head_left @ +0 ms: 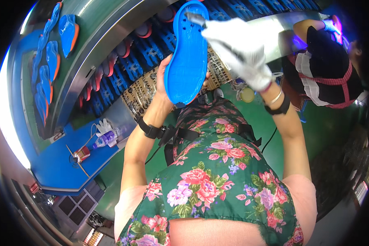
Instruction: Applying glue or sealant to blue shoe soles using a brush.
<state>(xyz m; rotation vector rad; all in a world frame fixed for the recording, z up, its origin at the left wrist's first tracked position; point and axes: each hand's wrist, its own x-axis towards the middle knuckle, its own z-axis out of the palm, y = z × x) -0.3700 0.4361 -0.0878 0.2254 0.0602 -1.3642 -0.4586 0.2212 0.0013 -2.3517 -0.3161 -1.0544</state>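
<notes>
A blue shoe sole (186,69) stands upright in front of me, its hollow inner face turned towards me and its surface glossy. My left hand (162,78) is bare and closed around its lower left edge, with fingertips showing at the right edge. My right hand (238,43) wears a white glove, partly smeared by motion. It is closed on a brush (196,19), whose dark tip lies against the sole's upper end, near several small holes. The brush handle is mostly hidden by the glove.
Behind the sole runs a rack (129,65) of blue holders with red-edged shoe parts. Blue-and-orange soles (52,61) lie at the left. A blue table (65,164) bears a purple-labelled bottle (106,138) and a red cup (82,153). A co-worker (330,65) sits at the right.
</notes>
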